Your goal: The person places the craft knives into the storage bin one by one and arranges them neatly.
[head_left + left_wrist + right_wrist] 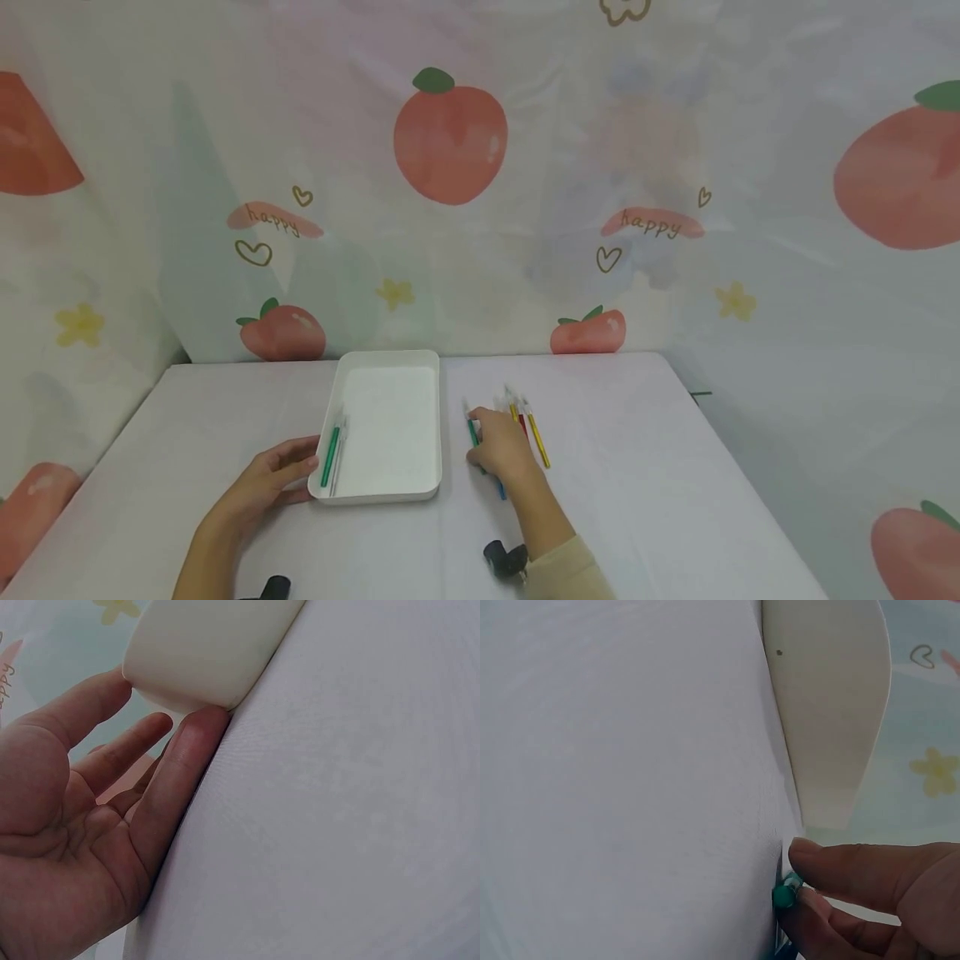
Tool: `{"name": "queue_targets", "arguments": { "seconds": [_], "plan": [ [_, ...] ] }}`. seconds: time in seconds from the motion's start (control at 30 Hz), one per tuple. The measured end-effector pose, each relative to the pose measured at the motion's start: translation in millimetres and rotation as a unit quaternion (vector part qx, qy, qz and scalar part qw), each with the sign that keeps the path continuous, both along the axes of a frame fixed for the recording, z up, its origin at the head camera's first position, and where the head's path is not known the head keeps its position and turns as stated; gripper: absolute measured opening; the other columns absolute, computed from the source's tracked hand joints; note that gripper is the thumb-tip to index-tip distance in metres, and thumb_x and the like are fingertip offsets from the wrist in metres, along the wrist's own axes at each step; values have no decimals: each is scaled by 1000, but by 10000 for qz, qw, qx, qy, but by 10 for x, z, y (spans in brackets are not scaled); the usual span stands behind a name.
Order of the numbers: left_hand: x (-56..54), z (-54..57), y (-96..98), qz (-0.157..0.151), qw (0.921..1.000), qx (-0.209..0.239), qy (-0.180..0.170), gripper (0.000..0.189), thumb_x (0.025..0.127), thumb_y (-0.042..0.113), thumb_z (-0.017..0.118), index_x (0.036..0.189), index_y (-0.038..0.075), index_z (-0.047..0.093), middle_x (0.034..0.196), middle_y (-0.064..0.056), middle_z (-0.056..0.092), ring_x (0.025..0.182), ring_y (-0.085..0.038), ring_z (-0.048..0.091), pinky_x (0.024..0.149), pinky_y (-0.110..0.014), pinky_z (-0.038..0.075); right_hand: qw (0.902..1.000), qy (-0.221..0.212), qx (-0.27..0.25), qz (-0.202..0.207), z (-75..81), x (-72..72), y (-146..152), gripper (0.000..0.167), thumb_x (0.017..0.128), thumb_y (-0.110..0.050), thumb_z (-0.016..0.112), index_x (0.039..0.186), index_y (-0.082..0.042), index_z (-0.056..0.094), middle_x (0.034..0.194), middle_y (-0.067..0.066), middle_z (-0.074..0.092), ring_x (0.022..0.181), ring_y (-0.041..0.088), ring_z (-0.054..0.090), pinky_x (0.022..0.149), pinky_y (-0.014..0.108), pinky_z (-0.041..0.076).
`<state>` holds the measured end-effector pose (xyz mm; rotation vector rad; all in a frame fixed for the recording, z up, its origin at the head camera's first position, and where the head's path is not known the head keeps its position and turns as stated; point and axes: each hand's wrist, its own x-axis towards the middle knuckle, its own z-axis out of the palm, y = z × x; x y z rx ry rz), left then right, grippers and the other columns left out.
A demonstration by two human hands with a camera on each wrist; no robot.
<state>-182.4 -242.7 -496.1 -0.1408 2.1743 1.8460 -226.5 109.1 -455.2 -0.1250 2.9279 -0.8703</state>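
My left hand (262, 483) is at the near left side of a white rectangular tray (382, 417). In the left wrist view, its thumb tip meets the tray rim (202, 649) and another fingertip lies low by the tray's base, the fingers loosely extended. Inside the tray, along its left wall, lie a green pen (330, 457) and a slim clear one. Right of the tray, my right hand (501, 446) pinches another green pen (785, 895) between thumb and fingers, low over the table. A blue pen end (501, 490) shows beneath this hand.
Beside the right hand lie yellow pens (538, 442) with clear tips and a red pen (522, 423). A white cloth covers the table (660, 500). Behind it hangs a fruit-print backdrop (510, 275). A black wrist device (504, 560) sits by the right sleeve.
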Motion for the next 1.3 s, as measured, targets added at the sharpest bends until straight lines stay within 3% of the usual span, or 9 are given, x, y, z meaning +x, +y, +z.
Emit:
{"name": "queue_targets", "arguments": {
  "seconds": [0.17, 0.53, 0.67, 0.83, 1.07, 1.3],
  "plan": [
    [-14, 8, -2, -92, 9998, 131, 98, 69, 96, 31, 68, 151, 2, 38, 149, -23, 43, 117, -27, 62, 87, -40, 60, 10000, -5, 11, -7, -13, -8, 22, 56, 73, 1, 82, 126, -5, 65, 77, 2, 61, 66, 17, 56, 52, 27, 49],
    [17, -4, -2, -55, 10000, 29, 49, 69, 96, 31, 68, 151, 1, 38, 149, -25, 43, 117, -28, 63, 86, -40, 60, 9998, -83, 47, 159, -63, -13, 38, 55, 76, -9, 80, 128, -8, 65, 80, 0, 64, 68, 16, 57, 56, 30, 49],
    [16, 7, -5, -86, 9999, 66, 75, 69, 96, 31, 67, 151, 2, 37, 150, -24, 42, 118, -28, 62, 87, -40, 60, 9993, -107, -189, 301, -64, -45, 62, 54, 76, -10, 76, 129, -8, 64, 80, 0, 62, 67, 16, 57, 55, 29, 48],
    [6, 21, 5, -136, 9997, 128, 126, 69, 96, 30, 67, 152, 2, 36, 151, -24, 41, 119, -28, 62, 88, -39, 59, 9944, -285, -933, 398, -24, -89, 118, 47, 78, -7, 72, 125, -8, 66, 83, 2, 60, 68, 16, 56, 55, 28, 48],
    [17, 17, 18, -54, 9999, 57, 86, 68, 97, 29, 67, 151, 2, 37, 150, -24, 41, 117, -28, 63, 87, -39, 60, 9732, -536, -2156, 593, 42, -98, 123, 40, 80, -3, 66, 120, -8, 64, 95, 7, 61, 75, 18, 59, 57, 29, 53],
    [21, -2, 15, 3, 10000, 32, 62, 68, 96, 31, 68, 151, 3, 38, 150, -24, 42, 118, -28, 63, 87, -39, 60, 9340, -932, -3340, 859, 83, -71, 58, 38, 83, -3, 63, 121, -4, 60, 102, 12, 62, 81, 20, 63, 64, 33, 60]
  ]
}}
